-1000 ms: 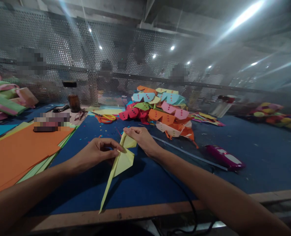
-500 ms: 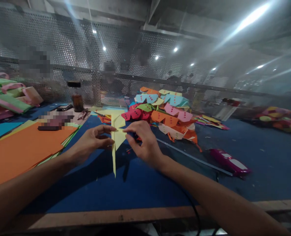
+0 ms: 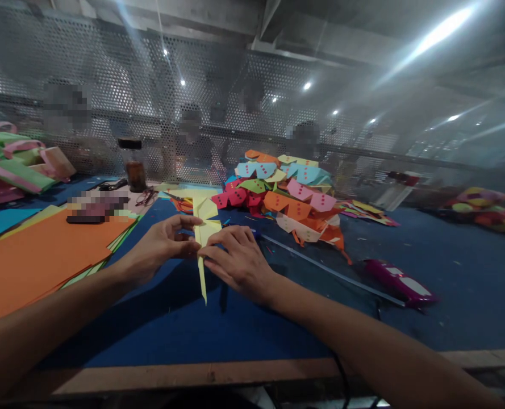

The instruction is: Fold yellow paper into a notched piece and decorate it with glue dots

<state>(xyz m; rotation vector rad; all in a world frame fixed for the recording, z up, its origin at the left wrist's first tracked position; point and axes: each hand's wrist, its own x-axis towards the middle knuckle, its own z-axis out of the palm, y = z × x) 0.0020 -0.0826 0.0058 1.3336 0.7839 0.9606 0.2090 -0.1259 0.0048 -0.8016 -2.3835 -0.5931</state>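
A folded pale-yellow paper piece (image 3: 210, 229) is held up over the blue table top, with a narrow strip hanging down from it. My left hand (image 3: 161, 248) pinches its left edge between thumb and fingers. From the right, my right hand (image 3: 239, 258) has its fingertips closed on the lower part, where the strip begins. Its fingers cover some of the paper's lower right side. Behind the hands sits a heap of folded paper shapes (image 3: 286, 199) with dotted rows, in orange, pink, blue and green.
Orange paper sheets (image 3: 43, 255) are stacked at left, with a phone (image 3: 94, 209) on them. A lidded jar (image 3: 135, 165) stands behind. A purple-and-white device (image 3: 399, 282) lies at right, beside a pale strip (image 3: 329, 268). Perforated metal (image 3: 150, 85) rises at the back; people are beyond it.
My right hand has moved down and left along the paper, from its right-hand point to the top of the hanging strip. My left hand keeps its hold.
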